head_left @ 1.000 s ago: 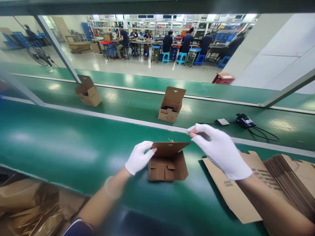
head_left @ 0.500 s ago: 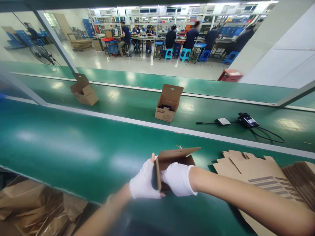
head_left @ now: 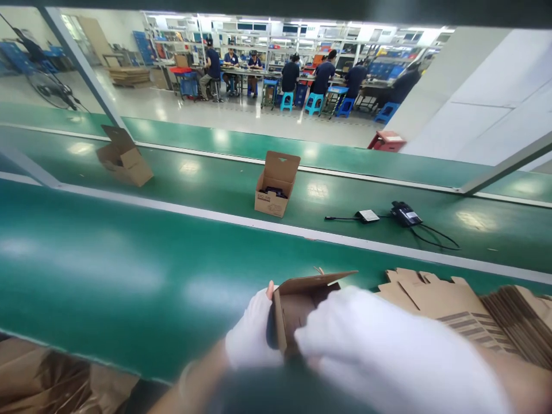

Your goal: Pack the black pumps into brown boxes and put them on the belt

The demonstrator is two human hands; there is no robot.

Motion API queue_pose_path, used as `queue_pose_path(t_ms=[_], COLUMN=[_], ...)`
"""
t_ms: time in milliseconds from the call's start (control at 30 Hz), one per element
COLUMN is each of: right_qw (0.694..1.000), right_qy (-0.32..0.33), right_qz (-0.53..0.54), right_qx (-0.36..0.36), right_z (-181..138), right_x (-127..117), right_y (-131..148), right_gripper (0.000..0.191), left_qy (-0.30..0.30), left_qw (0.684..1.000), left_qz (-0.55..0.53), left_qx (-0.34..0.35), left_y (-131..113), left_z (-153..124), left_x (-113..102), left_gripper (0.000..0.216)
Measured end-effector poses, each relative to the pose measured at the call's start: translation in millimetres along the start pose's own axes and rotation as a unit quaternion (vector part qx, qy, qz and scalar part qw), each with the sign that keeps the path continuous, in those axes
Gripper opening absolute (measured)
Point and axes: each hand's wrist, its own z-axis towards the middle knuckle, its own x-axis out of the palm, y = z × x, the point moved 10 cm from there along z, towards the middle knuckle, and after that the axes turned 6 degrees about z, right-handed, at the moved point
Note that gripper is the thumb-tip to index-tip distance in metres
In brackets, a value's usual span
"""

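A brown cardboard box (head_left: 302,307) lies tilted on the green work surface, its lid flap raised and bare cardboard showing inside. My left hand (head_left: 254,333), in a white glove with bare fingertips, grips the box's left wall, thumb at the upper edge. Across the front right of the opening is my right hand (head_left: 340,328), also white-gloved. Motion smears it, and its fingers look bent near the box's front edge; whether they hold anything is hidden. It covers much of the box's right side.
Flattened cartons (head_left: 431,296) and a carton stack (head_left: 517,316) lie right. Beyond a white rail, the green belt carries an open box (head_left: 271,202) with a black item, another box (head_left: 129,164) and a black cabled device (head_left: 405,214). Brown paper (head_left: 52,379) sits lower left. People work far back.
My right hand has drawn back from inside the box toward the camera and its front right edge. My left hand keeps its grip. The whole view has shifted slightly.
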Motion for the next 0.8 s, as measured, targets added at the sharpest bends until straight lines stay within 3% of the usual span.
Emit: queue_pose_path(t_ms=[67, 133, 200, 300, 367, 533, 633, 733, 800], right_qw=[0.998, 0.987, 0.971, 0.925, 0.908, 0.904, 0.904, 0.902, 0.909], right_qy=[-0.022, -0.027, 0.061, 0.199, 0.213, 0.157, 0.110, 0.006, -0.088], right_qz=[0.036, 0.061, 0.130, 0.261, 0.303, 0.333, 0.344, 0.339, 0.248], right_qx=[0.053, 0.145, 0.190, 0.194, 0.197, 0.216, 0.227, 0.267, 0.323], right_z=[-3.2, -3.0, 0.3, 1.8, 3.1, 3.4, 7.6, 18.9, 22.0], right_x=[-40.8, -61.3, -44.7, -1.7, 11.0, 11.8, 9.7, -4.5, -28.4], right_y=[-24.8, -68.6, -102.0, -115.5, -113.6, -107.3, -121.9, -169.3, -219.5], right_gripper=[0.020, 0.020, 0.021, 0.022, 0.020, 0.016, 0.021, 0.022, 0.027], left_qy=[0.007, 0.011, 0.008, 0.007, 0.010, 0.042, 0.068, 0.064, 0.049], left_qw=[1.000, 0.999, 0.999, 0.999, 1.000, 0.999, 0.997, 0.997, 0.996], left_qz=[-0.023, -0.033, -0.027, -0.011, -0.003, -0.021, -0.033, -0.045, -0.056], left_qx=[-0.007, 0.007, 0.032, 0.036, 0.025, 0.009, -0.005, -0.015, -0.039], left_y=[-4.6, -10.5, -13.5, -7.1, -2.8, -10.9, -13.2, -9.6, -2.5], left_z=[2.5, 3.3, 1.4, -3.2, -4.3, 3.7, 8.4, 10.8, 12.8], left_x=[-2.1, -2.6, -2.3, -0.2, -0.5, -1.3, 2.4, -0.9, -8.8], left_gripper=[0.115, 0.110, 0.113, 0.119, 0.116, 0.099, 0.099, 0.102, 0.102])
